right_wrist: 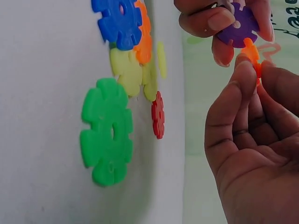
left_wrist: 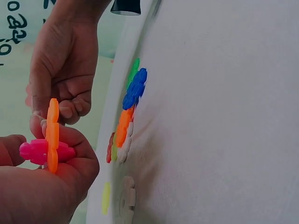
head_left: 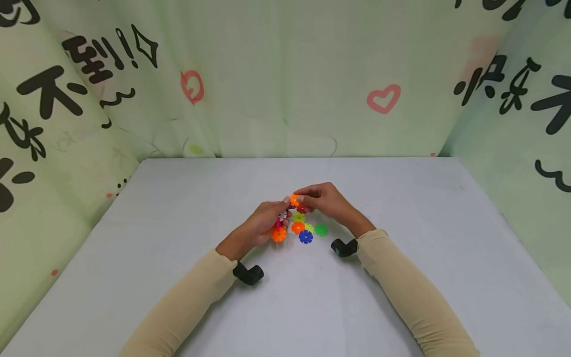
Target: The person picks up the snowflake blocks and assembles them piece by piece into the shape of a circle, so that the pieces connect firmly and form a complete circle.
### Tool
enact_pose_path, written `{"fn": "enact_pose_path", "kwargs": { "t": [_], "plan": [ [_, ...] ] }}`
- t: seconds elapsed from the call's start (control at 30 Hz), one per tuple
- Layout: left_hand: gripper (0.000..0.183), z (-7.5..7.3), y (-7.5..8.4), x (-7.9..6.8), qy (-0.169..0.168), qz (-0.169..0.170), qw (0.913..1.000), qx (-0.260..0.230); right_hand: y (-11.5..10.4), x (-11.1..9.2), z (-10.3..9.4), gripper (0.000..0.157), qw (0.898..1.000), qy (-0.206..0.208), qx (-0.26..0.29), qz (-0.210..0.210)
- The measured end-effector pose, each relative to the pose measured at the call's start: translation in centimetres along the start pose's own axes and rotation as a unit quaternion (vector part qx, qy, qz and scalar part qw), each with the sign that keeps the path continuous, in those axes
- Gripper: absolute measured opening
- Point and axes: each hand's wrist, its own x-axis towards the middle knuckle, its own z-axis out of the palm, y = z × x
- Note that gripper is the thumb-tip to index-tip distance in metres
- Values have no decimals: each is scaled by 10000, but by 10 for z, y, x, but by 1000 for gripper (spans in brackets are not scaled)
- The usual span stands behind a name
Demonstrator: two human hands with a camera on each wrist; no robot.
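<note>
Slightly left of centre in the head view, my left hand [head_left: 264, 221] grips a joined group of notched plastic interlocking discs. An orange disc [left_wrist: 53, 140] and a pink disc [left_wrist: 35, 151] cross each other in it. A purple disc [right_wrist: 237, 28] of that group shows between the left fingers in the right wrist view. My right hand [head_left: 328, 199] pinches another orange disc [right_wrist: 251, 52] between thumb and fingers, its edge against the purple disc's rim. The fingers hide much of the joint and of the group.
Loose discs lie on the white table [head_left: 401, 198] just below the hands: blue [head_left: 305, 237], green [head_left: 321, 230], orange [head_left: 298, 228], red [right_wrist: 158, 115], yellow [right_wrist: 126, 70] and whitish [left_wrist: 127, 198]. Some overlap. A patterned curtain [head_left: 285, 79] stands behind and at both sides.
</note>
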Motion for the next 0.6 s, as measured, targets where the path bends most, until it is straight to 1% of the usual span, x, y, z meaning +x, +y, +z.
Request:
{"fn": "enact_pose_path", "kwargs": {
  "t": [0.1,0.2,0.33,0.5,0.6],
  "plan": [
    [45,0,0,0,-36,14,10000,7,0,-2,2,32,9998,-135,153,-67],
    [43,-1,1,-1,3,-20,10000,5,0,-3,5,33,9995,-193,226,-124],
    [43,-2,2,-3,27,-111,9999,-93,-1,-2,10,32,9997,-86,187,-143],
    [42,-4,1,-1,-124,-147,9995,-246,-1,-2,14,31,9998,90,26,-189],
    [40,-5,-1,-1,-181,-185,9993,-284,-1,-3,17,32,9996,83,-8,-281]
  ]
}}
